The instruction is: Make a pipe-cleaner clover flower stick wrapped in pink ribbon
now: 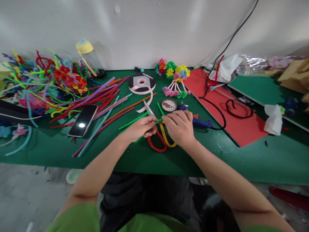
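Head: pinching green chenille stem [158,121], left hand grip [142,128], right hand grip [180,129], above red-and-yellow-handled steel scissors [165,136]; likely bending; next, hold steady.

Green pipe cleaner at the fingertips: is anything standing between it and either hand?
Nothing visible: the left hand and right hand both have fingers on the green pipe cleaner. The scissors lie beneath the hands, not between them.

One pipe cleaner [160,109] is green, the scissor handles [157,149] red and yellow.
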Demonstrator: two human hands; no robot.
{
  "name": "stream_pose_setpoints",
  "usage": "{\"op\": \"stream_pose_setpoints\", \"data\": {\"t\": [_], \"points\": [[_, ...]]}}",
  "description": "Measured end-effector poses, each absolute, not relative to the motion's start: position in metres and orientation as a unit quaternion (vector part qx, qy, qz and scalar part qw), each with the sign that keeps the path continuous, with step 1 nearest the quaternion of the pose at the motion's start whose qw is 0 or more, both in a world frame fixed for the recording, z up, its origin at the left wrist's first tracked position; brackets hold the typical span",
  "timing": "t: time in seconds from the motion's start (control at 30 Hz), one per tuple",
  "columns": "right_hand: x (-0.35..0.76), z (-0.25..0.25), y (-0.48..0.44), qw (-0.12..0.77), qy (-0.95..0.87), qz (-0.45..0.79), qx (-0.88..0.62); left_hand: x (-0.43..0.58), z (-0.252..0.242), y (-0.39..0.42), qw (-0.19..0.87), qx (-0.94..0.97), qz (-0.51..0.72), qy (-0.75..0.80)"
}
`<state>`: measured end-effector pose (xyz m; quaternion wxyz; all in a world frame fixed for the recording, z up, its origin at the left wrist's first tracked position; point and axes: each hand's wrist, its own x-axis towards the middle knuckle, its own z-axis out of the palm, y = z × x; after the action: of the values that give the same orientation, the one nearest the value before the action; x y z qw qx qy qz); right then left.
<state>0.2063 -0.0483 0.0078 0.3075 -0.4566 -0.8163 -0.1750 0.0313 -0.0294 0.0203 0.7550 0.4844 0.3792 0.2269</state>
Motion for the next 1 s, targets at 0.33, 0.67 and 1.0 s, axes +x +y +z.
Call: {"op": "stream_pose_setpoints", "data": {"t": [0.33, 0.67, 1.0], "points": [[0.208, 0.003, -0.047, 0.346, -0.787, -0.107, -0.499, 0.031, 0.014, -0.027, 0.645, 0.573, 0.299, 0.407], [0.204, 0.017, -0.048, 0.413, -0.633, 0.314, -0.574, 0.029, 0.014, -0.026, 0.574, 0.61, 0.329, 0.436], [0.202, 0.017, -0.044, 0.459, -0.393, 0.652, -0.457, 0.03, 0.008, -0.026, 0.56, 0.56, 0.414, 0.447]]}}
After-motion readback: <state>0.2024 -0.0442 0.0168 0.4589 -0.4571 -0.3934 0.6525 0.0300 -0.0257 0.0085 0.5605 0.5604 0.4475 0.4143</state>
